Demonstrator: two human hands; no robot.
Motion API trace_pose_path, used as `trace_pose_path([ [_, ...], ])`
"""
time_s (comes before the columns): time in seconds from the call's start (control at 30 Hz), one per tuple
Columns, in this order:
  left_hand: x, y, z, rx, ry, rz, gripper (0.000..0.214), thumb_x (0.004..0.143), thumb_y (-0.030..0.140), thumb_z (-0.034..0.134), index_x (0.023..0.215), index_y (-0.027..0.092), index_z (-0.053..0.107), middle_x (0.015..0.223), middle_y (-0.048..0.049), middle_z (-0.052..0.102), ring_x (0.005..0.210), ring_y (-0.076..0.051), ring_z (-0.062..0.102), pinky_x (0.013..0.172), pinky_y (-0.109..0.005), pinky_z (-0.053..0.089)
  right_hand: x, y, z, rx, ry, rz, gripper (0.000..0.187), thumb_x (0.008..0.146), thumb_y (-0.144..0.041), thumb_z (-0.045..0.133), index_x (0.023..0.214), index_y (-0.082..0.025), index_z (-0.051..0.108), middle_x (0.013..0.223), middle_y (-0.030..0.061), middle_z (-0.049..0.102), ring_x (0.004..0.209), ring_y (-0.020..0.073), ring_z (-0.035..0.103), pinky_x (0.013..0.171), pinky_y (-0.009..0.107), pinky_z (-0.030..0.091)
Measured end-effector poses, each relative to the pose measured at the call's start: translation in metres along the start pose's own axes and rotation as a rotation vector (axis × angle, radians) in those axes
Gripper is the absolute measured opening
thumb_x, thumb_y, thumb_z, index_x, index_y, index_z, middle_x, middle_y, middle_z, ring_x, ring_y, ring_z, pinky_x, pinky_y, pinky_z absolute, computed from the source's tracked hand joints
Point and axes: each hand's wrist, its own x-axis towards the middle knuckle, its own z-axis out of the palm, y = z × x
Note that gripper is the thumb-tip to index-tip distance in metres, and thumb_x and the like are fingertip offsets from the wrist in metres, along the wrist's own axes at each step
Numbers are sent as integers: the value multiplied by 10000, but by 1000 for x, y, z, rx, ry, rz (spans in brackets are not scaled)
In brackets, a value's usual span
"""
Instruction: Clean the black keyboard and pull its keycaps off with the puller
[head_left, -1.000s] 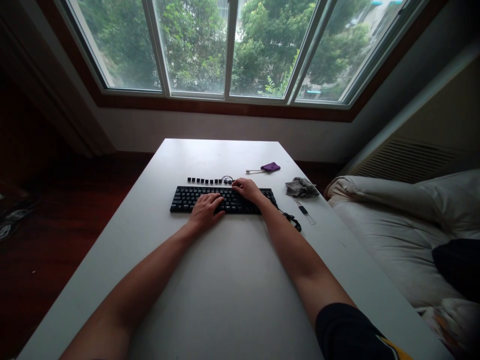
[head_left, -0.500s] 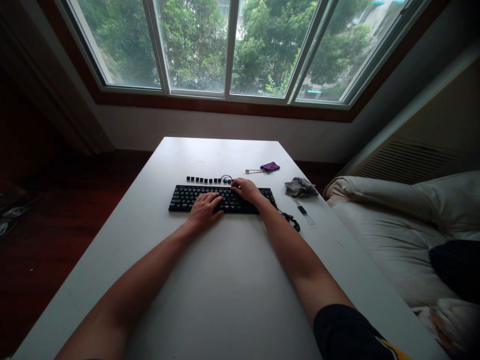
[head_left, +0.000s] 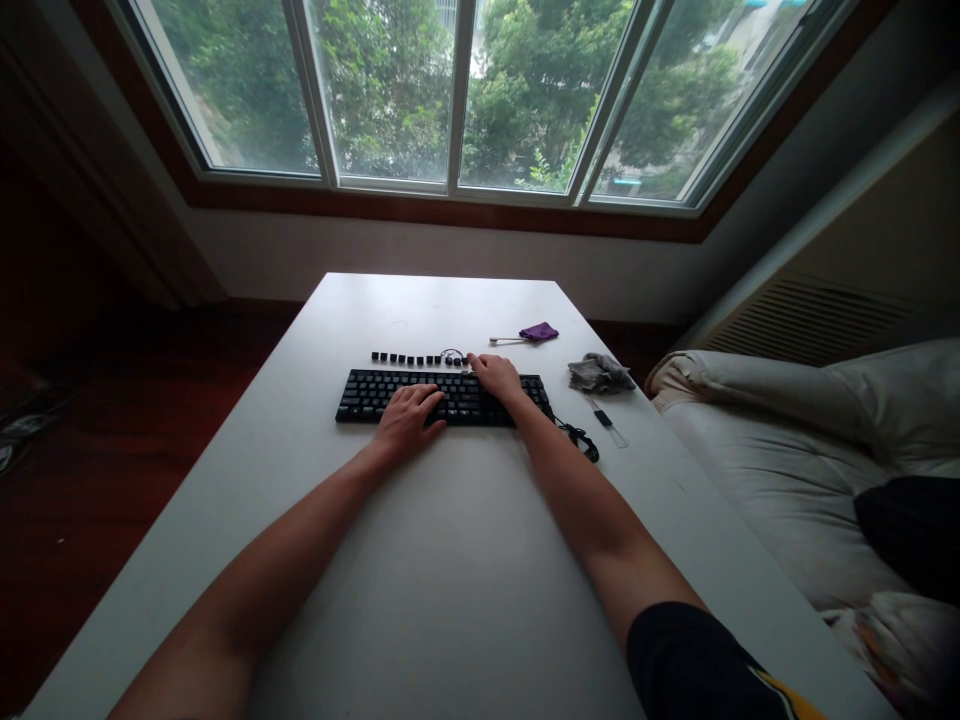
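A black keyboard lies across the middle of the white table. My left hand rests flat on its keys near the front edge, fingers spread. My right hand reaches over the keyboard's back edge, its fingertips pinched close by the right end of a row of loose black keycaps. What the fingertips hold is too small to make out. A small wire keycap puller lies next to that row.
A purple cloth with a thin tool lies behind the keyboard. To the right sit a crumpled grey cloth, a small clear-handled tool and the keyboard cable. A bed adjoins the table's right side. Windows are ahead.
My right hand has moved a little back, from the keyboard's top row toward the end of the keycap row. The left hand has stayed in place.
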Motion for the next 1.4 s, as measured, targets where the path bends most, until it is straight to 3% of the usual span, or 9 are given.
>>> trace_pose_path([
  [0.1, 0, 0, -1, 5, -3, 4, 499, 915, 392, 644, 1386, 238, 588, 1433, -106, 561, 1319, -312, 487, 1133, -495, 374, 1, -4, 5, -53, -29, -28, 637, 1037, -643, 283, 973, -219, 754, 1065, 118, 754, 1000, 235, 663, 795, 284, 434],
  [0.33, 0, 0, 0, -3, -9, -7, 504, 915, 394, 641, 1393, 248, 583, 1438, -106, 557, 1325, -318, 481, 1136, -507, 367, 5, -5, 8, -110, -79, -44, 441, 999, -595, 474, 1010, -231, 721, 1060, 94, 741, 990, 230, 650, 790, 289, 443],
  [0.57, -1, -1, 1, 7, -8, -3, 509, 913, 399, 641, 1394, 246, 580, 1434, -108, 560, 1321, -317, 484, 1132, -503, 371, -3, -7, 10, -116, 27, -23, 431, 1064, -468, 354, 1079, -216, 703, 1136, 119, 711, 1057, 240, 635, 877, 312, 458],
  [0.7, -1, -1, 1, -3, -4, -7, 505, 912, 389, 639, 1394, 249, 582, 1433, -111, 560, 1324, -320, 481, 1135, -510, 369, -2, -4, 13, -60, 119, -114, 326, 1044, -354, 431, 1249, -214, 642, 1232, 119, 668, 1131, 244, 599, 949, 326, 458],
  [0.8, -1, -1, 0, -13, -5, -13, 511, 911, 394, 641, 1398, 251, 580, 1434, -111, 559, 1323, -321, 481, 1135, -516, 367, 1, -2, 15, -40, 97, -179, 371, 1040, -357, 449, 1357, -234, 598, 1294, 115, 644, 1182, 254, 578, 992, 352, 457],
  [0.97, -1, -1, 0, -19, -13, -17, 510, 913, 393, 639, 1402, 264, 577, 1436, -103, 558, 1326, -322, 480, 1134, -519, 365, 4, 1, 17, -68, 29, -289, 383, 1064, -397, 388, 1298, -284, 669, 1426, 65, 588, 1274, 249, 525, 1063, 373, 428],
  [1.23, -1, -1, 0, -13, -18, -15, 513, 912, 385, 641, 1404, 253, 573, 1445, -104, 550, 1332, -320, 474, 1138, -509, 363, 8, 3, 19, -85, -39, -270, 418, 1068, -435, 363, 1346, -302, 646, 1369, 57, 647, 1247, 248, 552, 1061, 381, 420],
  [1.4, -1, 0, 0, -7, -16, -9, 508, 913, 381, 638, 1401, 251, 575, 1445, -106, 551, 1336, -318, 473, 1141, -510, 362, 5, 1, 17, -77, 10, -254, 405, 1071, -402, 366, 1327, -274, 653, 1320, 80, 666, 1230, 240, 564, 1051, 357, 417],
])
